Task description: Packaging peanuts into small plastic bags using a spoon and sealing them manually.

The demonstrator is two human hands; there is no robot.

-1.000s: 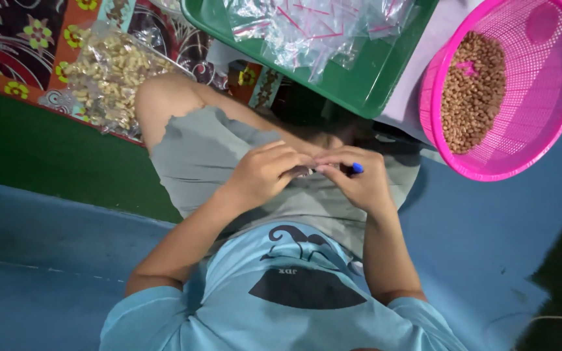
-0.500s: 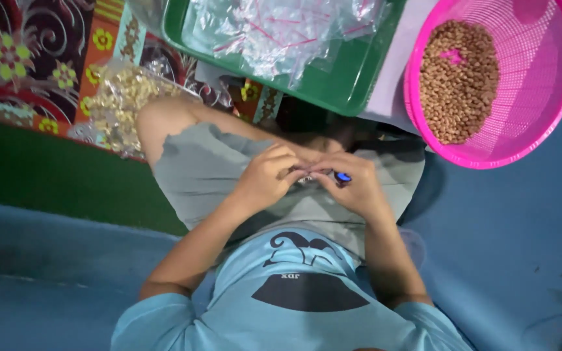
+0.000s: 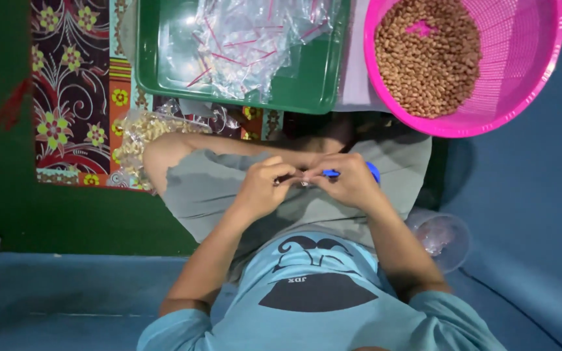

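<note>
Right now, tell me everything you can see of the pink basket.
The pink basket is round, plastic-looking, with fine mesh walls and a solid rim. It sits upright at the top right, its top edge cut off by the frame, on a blue surface beside the green tray. Brown nuts part-fill it; a small pink piece lies on them. No hand touches it.

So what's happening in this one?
A person sits cross-legged, both hands together over the lap. The left hand and right hand pinch something small between the fingertips; a blue tool shows in the right grip. Ahead lie a pink basket of brown nuts, a green tray of clear plastic bags, and a bag of pale kernels.
</note>
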